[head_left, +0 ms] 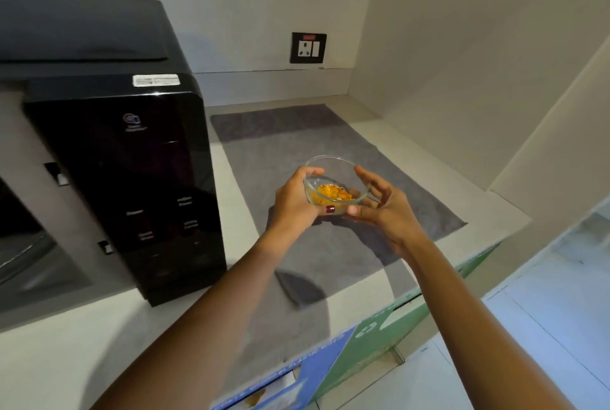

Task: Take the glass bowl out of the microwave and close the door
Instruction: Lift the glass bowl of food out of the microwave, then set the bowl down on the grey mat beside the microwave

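A small clear glass bowl [333,175] with yellow-orange food in it is held above a grey cloth mat [330,132], to the right of the microwave. My left hand [293,201] grips the bowl's left side with the thumb over the rim. My right hand [379,205] cups the bowl's right side and underside. The black microwave [132,158] stands at the left on the counter. Its cavity opening [19,238] shows at the far left edge; the door itself is out of view.
The pale counter [99,343] ends at a front edge running lower right. A wall socket [308,47] is on the back wall. Blue and green cartons [363,343] sit below the counter edge. A side wall closes off the right.
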The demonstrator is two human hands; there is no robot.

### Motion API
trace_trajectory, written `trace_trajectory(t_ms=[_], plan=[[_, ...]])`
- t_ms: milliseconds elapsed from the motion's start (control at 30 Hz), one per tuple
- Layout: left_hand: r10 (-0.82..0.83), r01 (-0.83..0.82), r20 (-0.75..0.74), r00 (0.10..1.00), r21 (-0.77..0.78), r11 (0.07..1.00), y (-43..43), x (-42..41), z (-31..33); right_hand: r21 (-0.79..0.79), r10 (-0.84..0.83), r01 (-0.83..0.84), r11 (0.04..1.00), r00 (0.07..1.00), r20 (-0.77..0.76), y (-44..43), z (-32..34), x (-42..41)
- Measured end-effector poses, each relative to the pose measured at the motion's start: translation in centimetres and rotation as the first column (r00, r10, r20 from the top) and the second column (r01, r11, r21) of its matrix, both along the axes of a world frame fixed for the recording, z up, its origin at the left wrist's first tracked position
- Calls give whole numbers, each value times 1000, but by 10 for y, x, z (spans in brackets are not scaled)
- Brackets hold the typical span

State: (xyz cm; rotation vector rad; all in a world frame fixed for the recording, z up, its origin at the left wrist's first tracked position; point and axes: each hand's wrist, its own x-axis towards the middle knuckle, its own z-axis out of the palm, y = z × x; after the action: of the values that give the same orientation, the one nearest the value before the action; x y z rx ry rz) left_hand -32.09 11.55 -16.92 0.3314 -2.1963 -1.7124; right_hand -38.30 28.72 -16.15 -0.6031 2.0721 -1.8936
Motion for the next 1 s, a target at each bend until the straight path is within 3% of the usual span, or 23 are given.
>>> trace_trajectory(t_ms=[233, 500, 1000], plan=[[94, -94, -17, 995, -39, 995, -13, -56, -24, 32, 53, -52, 998, 998, -20, -22, -13, -55], [140, -134, -53, 989, 106, 985, -19, -96, -34, -88, 75, -68, 994, 993, 86, -43, -22, -87], [71, -69, -30, 997, 77, 995, -28, -102, -51, -172, 37, -31, 985, 999, 35, -53, -45, -109]])
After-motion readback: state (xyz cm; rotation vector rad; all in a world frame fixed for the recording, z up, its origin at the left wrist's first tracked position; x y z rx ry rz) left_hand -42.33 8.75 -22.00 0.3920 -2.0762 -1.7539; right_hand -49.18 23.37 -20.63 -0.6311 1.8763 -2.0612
